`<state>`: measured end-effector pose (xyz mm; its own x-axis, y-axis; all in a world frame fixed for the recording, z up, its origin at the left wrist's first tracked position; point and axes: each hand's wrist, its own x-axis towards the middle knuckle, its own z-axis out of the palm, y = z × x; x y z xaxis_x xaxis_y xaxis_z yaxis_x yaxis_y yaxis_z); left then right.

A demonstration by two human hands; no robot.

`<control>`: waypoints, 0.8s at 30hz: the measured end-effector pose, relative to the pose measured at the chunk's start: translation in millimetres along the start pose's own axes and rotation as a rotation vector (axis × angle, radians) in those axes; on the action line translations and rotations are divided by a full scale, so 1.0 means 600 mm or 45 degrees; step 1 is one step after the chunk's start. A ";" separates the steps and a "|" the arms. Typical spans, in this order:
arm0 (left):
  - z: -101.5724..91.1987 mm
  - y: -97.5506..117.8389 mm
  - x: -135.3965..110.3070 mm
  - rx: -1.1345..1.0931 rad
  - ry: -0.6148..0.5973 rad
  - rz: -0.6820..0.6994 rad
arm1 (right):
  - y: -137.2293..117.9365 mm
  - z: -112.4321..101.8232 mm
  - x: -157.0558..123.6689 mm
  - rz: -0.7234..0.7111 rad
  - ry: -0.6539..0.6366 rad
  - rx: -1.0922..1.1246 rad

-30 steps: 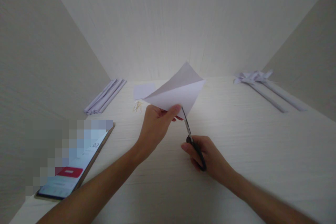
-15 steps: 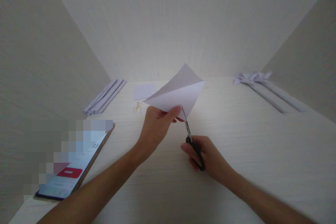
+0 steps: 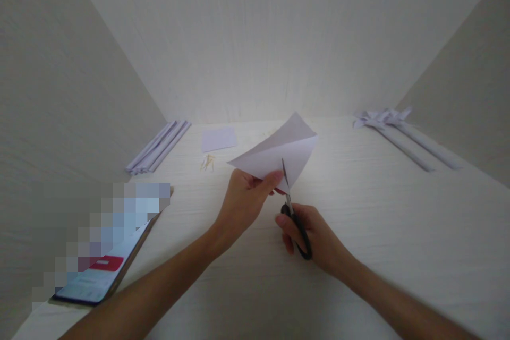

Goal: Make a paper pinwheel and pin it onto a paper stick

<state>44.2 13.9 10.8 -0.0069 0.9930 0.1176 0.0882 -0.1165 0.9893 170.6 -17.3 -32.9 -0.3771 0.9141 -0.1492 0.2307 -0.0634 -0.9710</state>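
A folded sheet of white paper [image 3: 274, 155] is pinched at its near edge by my left hand [image 3: 253, 194], thumb on top. My right hand [image 3: 308, 234] grips black-handled scissors [image 3: 302, 231], fingers through the loops. One scissor blade lies over the paper's upper face, close beside my left thumb, and its tip points away from me. The other blade is hidden by the paper. Both hands and the sheet are held above the white tabletop [image 3: 358, 202].
At left lie several rolled paper sticks [image 3: 163, 146] and a phone [image 3: 115, 255] with a lit screen. A small paper piece [image 3: 218, 139] and thin yellowish bits [image 3: 207, 162] are behind my left hand. Two paper rolls [image 3: 414, 143] with frilled ends lie at right. Walls [image 3: 255, 48] enclose the surface.
My left hand and the paper have moved right and toward me. The scissor blades now reach further over the paper; my right hand has barely shifted.
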 end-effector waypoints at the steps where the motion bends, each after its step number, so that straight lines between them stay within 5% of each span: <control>1: 0.000 0.000 -0.001 0.012 -0.007 -0.003 | -0.001 0.000 0.000 -0.004 -0.002 0.003; 24: 0.003 -0.002 -0.005 0.018 -0.078 -0.072 | -0.012 -0.004 -0.004 -0.045 0.015 -0.047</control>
<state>45.8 11.2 9.3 0.0488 0.9973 0.0557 0.1032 -0.0605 0.9928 172.1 -17.8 -25.2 -0.3748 0.9202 -0.1126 0.2503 -0.0165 -0.9680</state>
